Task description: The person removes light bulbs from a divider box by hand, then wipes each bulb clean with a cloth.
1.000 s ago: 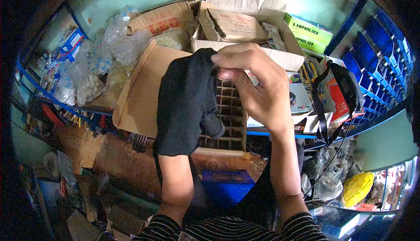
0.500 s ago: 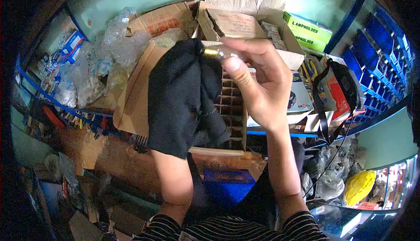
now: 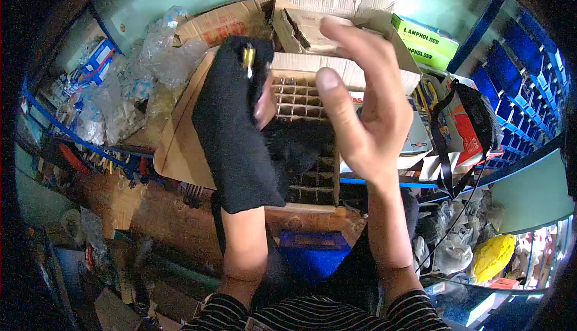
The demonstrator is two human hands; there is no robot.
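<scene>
A black cloth (image 3: pixel 231 127) drapes over my left hand (image 3: pixel 265 106), covering most of it; a few bare fingers show at its right edge. At the top of the cloth, a small light bulb (image 3: pixel 248 57) with a brass cap is held in its folds. Part of the cloth hangs over a divided cardboard box (image 3: pixel 300 207), whose compartments contain some bulbs at the back. My right hand (image 3: pixel 375 112) is raised to the right above the box, fingers spread and holding nothing.
Behind stand opened cardboard cartons (image 3: pixel 312 27) and green lampholder boxes (image 3: pixel 424 39). Clear plastic bags (image 3: pixel 159 60) pile up at left. A black strap (image 3: pixel 445 133) hangs at right near blue bins (image 3: pixel 523 60). A blue container (image 3: pixel 315 256) sits below.
My right hand has let go of the bulb and opened, moving slightly right. The bulb has shifted left with the cloth-covered left hand, which has turned, and its cap now points up.
</scene>
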